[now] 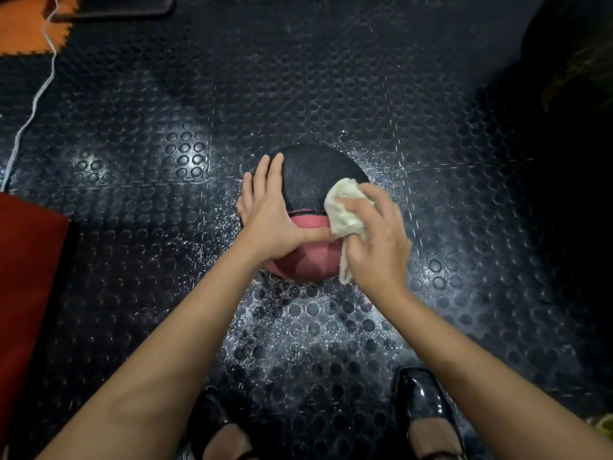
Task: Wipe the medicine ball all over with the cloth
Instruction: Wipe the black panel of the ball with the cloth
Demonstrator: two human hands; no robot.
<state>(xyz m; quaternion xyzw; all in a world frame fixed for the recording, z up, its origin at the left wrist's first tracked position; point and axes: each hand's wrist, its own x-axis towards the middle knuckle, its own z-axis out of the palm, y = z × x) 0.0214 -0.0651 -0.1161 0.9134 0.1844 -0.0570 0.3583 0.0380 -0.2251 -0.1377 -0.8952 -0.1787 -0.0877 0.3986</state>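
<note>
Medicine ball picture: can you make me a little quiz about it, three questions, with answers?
1. True or false: the left hand lies flat on the medicine ball.
2. Which hand holds the cloth? A) left B) right
3. Fill in: the ball rests on the studded black ____.

Key: 1 true. 2 B, the right hand. 3 floor.

The cloth (345, 207) hides the medicine ball's (308, 180) right side.
</note>
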